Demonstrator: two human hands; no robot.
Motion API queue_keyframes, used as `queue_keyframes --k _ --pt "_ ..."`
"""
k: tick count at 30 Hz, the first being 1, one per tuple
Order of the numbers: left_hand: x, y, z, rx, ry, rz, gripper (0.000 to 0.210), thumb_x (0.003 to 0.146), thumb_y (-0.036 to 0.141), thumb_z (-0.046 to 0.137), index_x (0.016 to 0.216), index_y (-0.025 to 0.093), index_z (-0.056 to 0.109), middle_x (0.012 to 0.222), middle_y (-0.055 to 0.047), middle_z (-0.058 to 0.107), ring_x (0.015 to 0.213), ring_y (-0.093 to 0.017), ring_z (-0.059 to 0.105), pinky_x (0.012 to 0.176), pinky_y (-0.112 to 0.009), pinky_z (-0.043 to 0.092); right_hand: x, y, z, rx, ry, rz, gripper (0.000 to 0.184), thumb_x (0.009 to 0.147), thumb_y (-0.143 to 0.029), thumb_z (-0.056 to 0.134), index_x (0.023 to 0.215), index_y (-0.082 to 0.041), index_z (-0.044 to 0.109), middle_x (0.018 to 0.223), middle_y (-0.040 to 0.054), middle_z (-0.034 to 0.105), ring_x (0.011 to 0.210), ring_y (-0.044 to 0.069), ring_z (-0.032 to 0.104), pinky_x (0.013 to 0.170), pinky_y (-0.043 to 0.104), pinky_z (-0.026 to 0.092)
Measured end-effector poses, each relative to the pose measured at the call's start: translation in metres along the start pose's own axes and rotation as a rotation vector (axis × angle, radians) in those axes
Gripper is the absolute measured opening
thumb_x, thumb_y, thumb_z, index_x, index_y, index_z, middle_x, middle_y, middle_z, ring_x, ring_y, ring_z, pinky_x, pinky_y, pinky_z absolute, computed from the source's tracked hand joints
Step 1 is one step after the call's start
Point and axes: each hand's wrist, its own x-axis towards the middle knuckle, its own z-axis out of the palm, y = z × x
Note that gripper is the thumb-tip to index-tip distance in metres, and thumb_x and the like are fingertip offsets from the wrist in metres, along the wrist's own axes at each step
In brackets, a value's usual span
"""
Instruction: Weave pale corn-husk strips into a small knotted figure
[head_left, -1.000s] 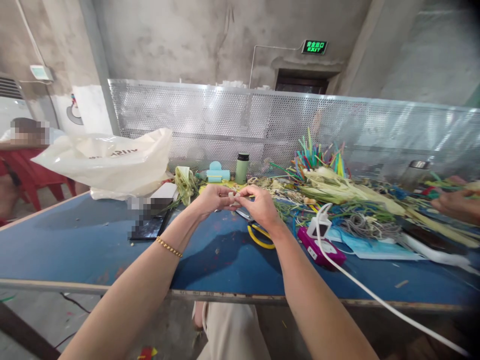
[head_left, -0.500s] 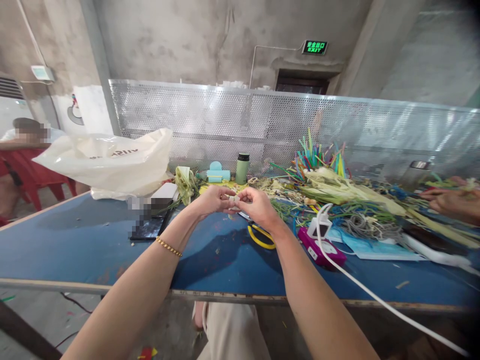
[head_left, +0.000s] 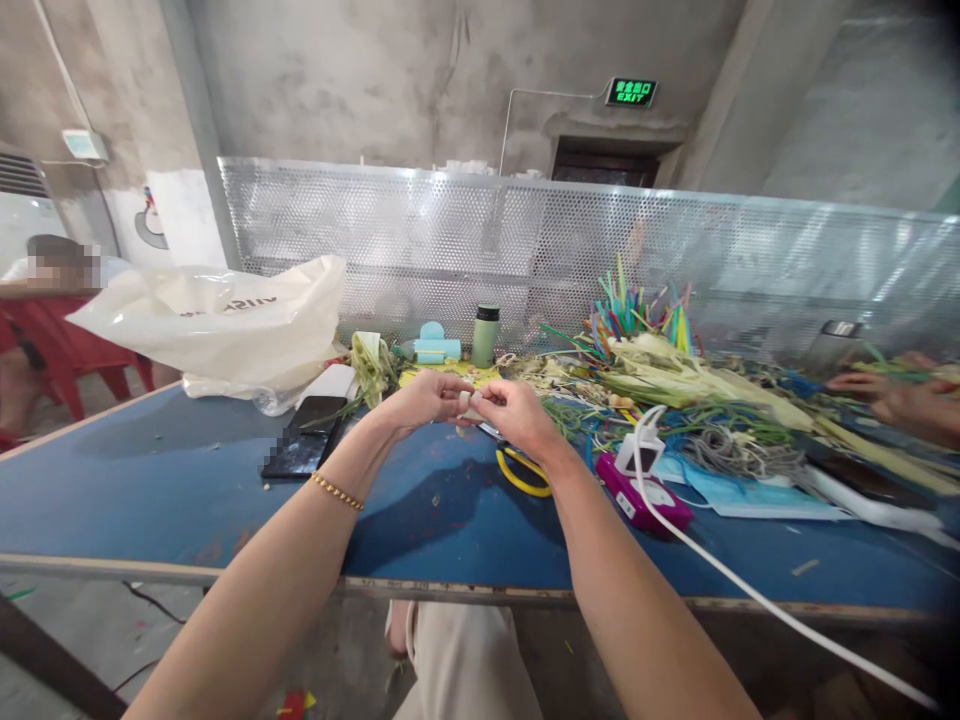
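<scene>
Both my hands meet over the middle of the blue table (head_left: 450,520), fingertips almost touching. Between them is a small pale whitish piece (head_left: 466,404), too small to name surely; it looks like a bit of husk. My left hand (head_left: 429,400), with a gold bead bracelet on the wrist, pinches it from the left. My right hand (head_left: 517,412) pinches its other side with thumb and forefinger. Scissors with yellow handles (head_left: 523,474) lie under my right wrist, their blades partly hidden by the hand.
Left stand a large white plastic bag (head_left: 217,320) and a dark phone (head_left: 304,445). Behind are a green bottle (head_left: 486,335) and corn husks (head_left: 690,385). A purple power strip (head_left: 645,500) with a white cable lies right. Another person's hand (head_left: 900,400) works at far right.
My fingers have shifted slightly around the pale piece; both hands stay in nearly the same place. The other person's hand at far right has moved a little.
</scene>
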Motion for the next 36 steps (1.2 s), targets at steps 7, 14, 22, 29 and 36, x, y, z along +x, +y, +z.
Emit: queue_keyframes --k 7,14,22,29,36 --pt "-0.0030 0.0060 0.0033 -0.034 -0.059 -0.013 0.032 0.072 0.021 0.077 0.102 0.009 0.073 0.068 -0.004 0.070 0.071 -0.016 0.068 0.073 -0.030 0.055 0.0006 0.0005 0.0013 -0.047 -0.002 -0.008 0.022 0.081 -0.029 0.057 0.064 -0.016 0.061 0.060 0.0006 0.058 0.058 0.012 0.048 0.055 0.025 0.032" --pt "-0.0023 0.0071 0.0022 -0.229 -0.027 -0.051 0.026 0.084 0.030 0.069 0.096 0.007 0.071 0.073 -0.008 0.071 0.074 -0.017 0.070 0.083 -0.038 0.056 0.0006 0.0034 0.0010 0.026 0.015 -0.022 0.023 0.084 -0.032 0.054 0.068 -0.016 0.059 0.066 0.0023 0.061 0.063 0.014 0.052 0.059 0.025 0.036" --pt "-0.0013 0.0040 0.0004 -0.204 -0.003 -0.039 0.041 0.067 0.024 0.084 0.102 0.006 0.070 0.078 -0.009 0.073 0.078 -0.020 0.072 0.085 -0.039 0.056 -0.0012 -0.0021 -0.0009 0.103 0.003 -0.035 0.022 0.084 -0.033 0.057 0.070 -0.016 0.060 0.067 0.0017 0.062 0.064 0.014 0.053 0.060 0.024 0.038" --pt "-0.0041 0.0079 -0.0013 -0.130 -0.076 -0.016 0.042 0.071 0.026 0.081 0.106 0.006 0.071 0.079 -0.011 0.074 0.077 -0.022 0.072 0.078 -0.037 0.057 -0.0020 -0.0021 -0.0013 0.151 -0.044 -0.058 0.022 0.084 -0.032 0.056 0.070 -0.015 0.060 0.064 -0.0008 0.055 0.061 0.012 0.047 0.058 0.024 0.035" --pt "-0.0044 0.0073 -0.0027 -0.116 -0.103 -0.009 0.039 0.072 0.026 0.080 0.105 0.007 0.072 0.085 -0.012 0.074 0.077 -0.021 0.072 0.078 -0.036 0.057 -0.0022 -0.0023 -0.0019 0.150 -0.049 -0.057 0.021 0.083 -0.031 0.057 0.070 -0.016 0.061 0.063 -0.0014 0.053 0.060 0.012 0.044 0.057 0.024 0.033"
